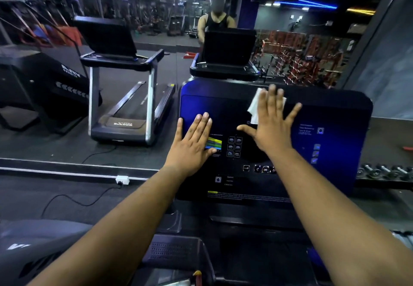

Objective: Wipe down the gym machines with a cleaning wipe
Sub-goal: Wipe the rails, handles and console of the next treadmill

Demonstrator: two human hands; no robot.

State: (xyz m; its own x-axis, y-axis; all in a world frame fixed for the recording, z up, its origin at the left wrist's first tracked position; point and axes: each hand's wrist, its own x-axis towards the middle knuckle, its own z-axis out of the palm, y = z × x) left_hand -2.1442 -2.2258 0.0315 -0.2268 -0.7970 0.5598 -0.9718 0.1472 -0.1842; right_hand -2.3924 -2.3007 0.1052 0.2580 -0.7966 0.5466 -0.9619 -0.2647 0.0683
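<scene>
One white cleaning wipe (254,106) lies flat under the right hand (271,126), fingers spread straight, pressing it against the treadmill console (330,115) near its top edge. Left hand (192,144) rests flat, released, beside it.

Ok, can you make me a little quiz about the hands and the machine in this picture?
1. True or false: the right hand presses the white wipe flat on the console.
2. What does the left hand rest on? A) the console B) a dumbbell C) the floor
3. Fill in: the wipe lies near the console's ____ edge.

Key: 1 true; 2 A; 3 top.
</scene>
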